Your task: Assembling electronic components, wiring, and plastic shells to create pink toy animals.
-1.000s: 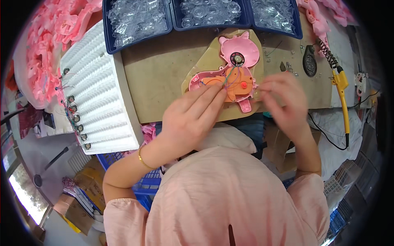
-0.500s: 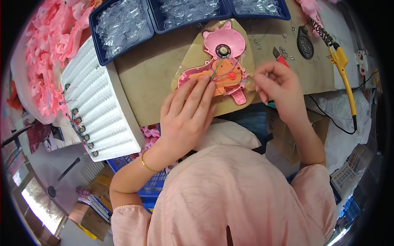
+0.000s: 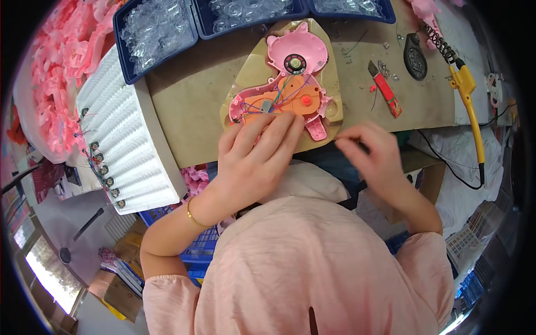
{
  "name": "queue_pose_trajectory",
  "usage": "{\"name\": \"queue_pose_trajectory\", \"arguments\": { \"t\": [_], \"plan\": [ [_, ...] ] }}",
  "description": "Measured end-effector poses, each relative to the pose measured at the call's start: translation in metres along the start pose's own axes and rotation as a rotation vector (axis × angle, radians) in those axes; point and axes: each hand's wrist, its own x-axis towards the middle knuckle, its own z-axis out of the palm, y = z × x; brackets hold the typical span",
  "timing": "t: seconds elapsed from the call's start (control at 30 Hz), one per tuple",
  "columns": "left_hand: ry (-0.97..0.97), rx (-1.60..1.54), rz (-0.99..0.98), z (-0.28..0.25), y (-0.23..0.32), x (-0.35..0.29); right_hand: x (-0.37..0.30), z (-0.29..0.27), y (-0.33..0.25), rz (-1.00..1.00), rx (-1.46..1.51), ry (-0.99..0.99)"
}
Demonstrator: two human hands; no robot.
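Observation:
A pink plastic toy shell half (image 3: 297,46), animal-shaped, lies hollow side up in a yellowish holding plate (image 3: 330,75). A round black-rimmed speaker (image 3: 295,63) sits in its head. In the body is an orange housing (image 3: 290,103) with a red knob (image 3: 306,100) and thin coloured wires (image 3: 283,95) running over it. My left hand (image 3: 257,151) lies with fingers stretched out over the shell's near edge and the orange housing. To the right of the plate, my right hand (image 3: 371,151) is closed, thumb and forefinger together; anything between them is too small to make out.
Blue trays (image 3: 254,29) of clear plastic parts line the back. On the left stands a white ribbed tray (image 3: 123,134) with small speakers along its edge. A red cutter knife (image 3: 385,89), a black oval dish (image 3: 415,58) and a yellow soldering iron (image 3: 466,89) lie right.
My right hand has drawn down and slightly away from the toy's right side, uncovering the cutter knife. My left fingers have slid down toward the shell's near edge. The whole view has shifted slightly.

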Motion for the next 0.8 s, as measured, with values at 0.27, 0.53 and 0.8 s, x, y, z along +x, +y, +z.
{"name": "queue_pose_trajectory", "arguments": {
  "t": [0.27,0.53,0.8],
  "plan": [
    [0.051,0.108,0.169,0.006,-0.003,0.004,0.051,0.007,0.005,-0.107,-0.127,0.188],
    [0.054,0.009,0.172,0.008,-0.005,0.005,0.056,-0.009,0.008,-0.030,0.007,0.006],
    [0.023,-0.005,0.147,0.005,-0.004,0.007,0.043,0.007,0.007,-0.064,-0.191,0.151]
  ]
}}
